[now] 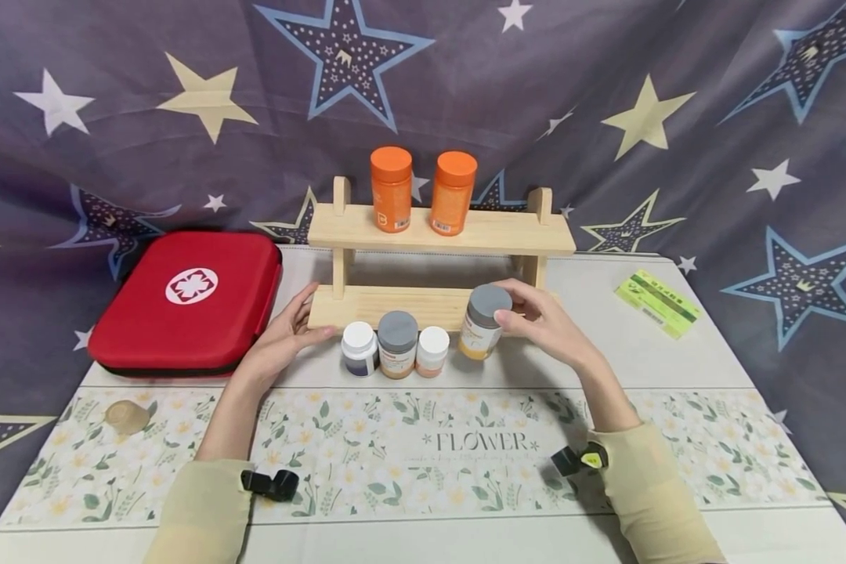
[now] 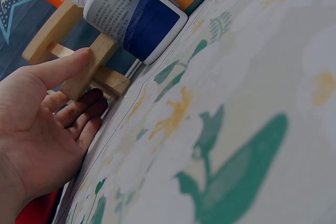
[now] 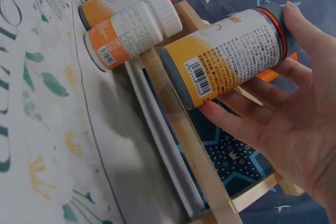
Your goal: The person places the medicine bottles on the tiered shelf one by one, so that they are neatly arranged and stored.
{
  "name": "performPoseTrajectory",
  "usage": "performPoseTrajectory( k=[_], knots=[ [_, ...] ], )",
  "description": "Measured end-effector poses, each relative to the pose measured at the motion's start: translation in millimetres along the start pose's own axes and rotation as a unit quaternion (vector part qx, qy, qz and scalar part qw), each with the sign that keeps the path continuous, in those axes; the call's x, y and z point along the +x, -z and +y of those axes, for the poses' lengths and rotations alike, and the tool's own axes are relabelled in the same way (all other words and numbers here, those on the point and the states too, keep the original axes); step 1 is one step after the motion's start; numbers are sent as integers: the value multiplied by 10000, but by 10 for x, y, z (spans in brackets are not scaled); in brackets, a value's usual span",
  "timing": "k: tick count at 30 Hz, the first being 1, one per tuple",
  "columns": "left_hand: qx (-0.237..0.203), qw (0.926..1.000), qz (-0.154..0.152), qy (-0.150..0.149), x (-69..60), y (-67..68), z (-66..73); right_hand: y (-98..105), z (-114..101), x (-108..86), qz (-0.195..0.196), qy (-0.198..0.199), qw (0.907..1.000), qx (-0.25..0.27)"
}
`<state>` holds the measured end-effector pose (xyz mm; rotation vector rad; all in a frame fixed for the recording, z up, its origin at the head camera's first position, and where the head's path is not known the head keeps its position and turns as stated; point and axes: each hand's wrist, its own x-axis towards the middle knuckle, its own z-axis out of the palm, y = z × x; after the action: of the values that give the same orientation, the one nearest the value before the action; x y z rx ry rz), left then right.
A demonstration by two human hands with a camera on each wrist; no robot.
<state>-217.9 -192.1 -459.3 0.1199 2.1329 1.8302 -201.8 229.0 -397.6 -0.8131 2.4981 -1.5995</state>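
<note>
My right hand [image 1: 546,317] grips a grey-capped bottle [image 1: 481,323] in front of the lower shelf's right part; in the right wrist view the bottle [image 3: 226,56] is tilted, with fingers behind it and the thumb at its cap. My left hand [image 1: 276,345] holds the left end of the wooden rack [image 1: 327,307], thumb on the front edge and fingers curled beneath, as the left wrist view shows. Before the rack stand a white bottle with a blue label [image 1: 359,350], a grey-capped bottle [image 1: 398,346] and a small white-capped bottle [image 1: 432,352].
Two orange bottles [image 1: 392,190] [image 1: 453,194] stand on the upper shelf. A red case [image 1: 190,298] lies at the left, a green-yellow card [image 1: 657,302] at the right. A small tan object [image 1: 127,417] sits front left on the floral runner [image 1: 338,462]. A starry cloth hangs behind.
</note>
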Motion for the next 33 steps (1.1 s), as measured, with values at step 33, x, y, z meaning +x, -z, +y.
performPoseTrajectory(
  k=[33],
  knots=[
    [69, 10000, -12, -26, -6, 7, -1, 752, -297, 441, 424, -171, 9970, 619]
  ],
)
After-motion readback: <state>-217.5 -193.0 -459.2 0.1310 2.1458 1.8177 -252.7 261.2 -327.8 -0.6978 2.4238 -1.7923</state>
